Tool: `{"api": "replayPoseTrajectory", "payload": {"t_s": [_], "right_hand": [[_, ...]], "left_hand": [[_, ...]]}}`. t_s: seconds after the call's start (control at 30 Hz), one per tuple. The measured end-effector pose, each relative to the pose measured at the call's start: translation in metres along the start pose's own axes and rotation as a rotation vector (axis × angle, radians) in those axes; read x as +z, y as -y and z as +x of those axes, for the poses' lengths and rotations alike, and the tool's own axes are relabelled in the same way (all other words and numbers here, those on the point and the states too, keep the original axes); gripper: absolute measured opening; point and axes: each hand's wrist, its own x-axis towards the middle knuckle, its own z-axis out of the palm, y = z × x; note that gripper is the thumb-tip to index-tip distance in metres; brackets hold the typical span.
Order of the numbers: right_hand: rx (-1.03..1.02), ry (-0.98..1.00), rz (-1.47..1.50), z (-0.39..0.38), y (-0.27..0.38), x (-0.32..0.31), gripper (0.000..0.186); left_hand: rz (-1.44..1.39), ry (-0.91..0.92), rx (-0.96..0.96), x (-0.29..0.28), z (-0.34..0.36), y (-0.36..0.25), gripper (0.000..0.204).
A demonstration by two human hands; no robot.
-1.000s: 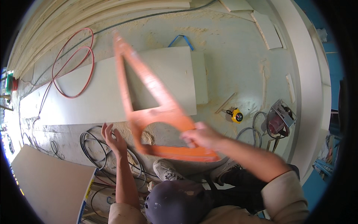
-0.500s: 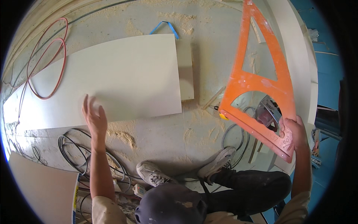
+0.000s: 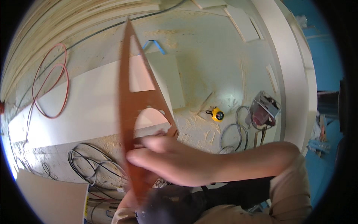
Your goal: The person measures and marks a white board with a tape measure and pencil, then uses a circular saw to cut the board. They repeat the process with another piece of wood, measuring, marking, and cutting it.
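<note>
A large orange triangular square with cut-outs stands upright close to the camera, blurred, its tip pointing to the top of the view. My right hand reaches across from the right and grips its lower part, near the round cut-out. Behind the tool's bottom end a bit of my left arm shows; the hand itself is hidden. Under the tool a long white board lies on the sawdust-covered floor.
A red cable loop lies on the board's left end, and black cables coil below it. A yellow tape measure and a circular saw lie to the right. A brown panel is at lower left.
The orange square swung from the right side to the centre-left, closer to the camera. My right hand crossed the view with it. My left hand, spread open before, is now hidden.
</note>
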Motion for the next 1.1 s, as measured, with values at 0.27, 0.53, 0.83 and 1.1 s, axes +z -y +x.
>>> {"api": "replayPoseTrajectory", "payload": {"t_s": [0.27, 0.53, 0.83, 1.1], "right_hand": [[-0.595, -0.615, -0.448, 0.095, -0.15, -0.044, 0.031], [0.025, -0.877, -0.451, 0.113, -0.221, -0.161, 0.039], [-0.165, -0.724, -0.365, 0.141, -0.234, -0.172, 0.034], [-0.137, -0.756, -0.426, 0.101, -0.246, -0.18, 0.043]], "left_hand": [[0.277, -0.287, 0.523, -0.112, -0.025, -0.051, 0.038], [0.283, -0.312, 0.416, -0.182, 0.003, -0.093, 0.029], [0.338, -0.387, 0.472, -0.142, 0.042, -0.088, 0.017], [0.33, -0.375, 0.433, -0.129, 0.042, -0.057, 0.015]]}}
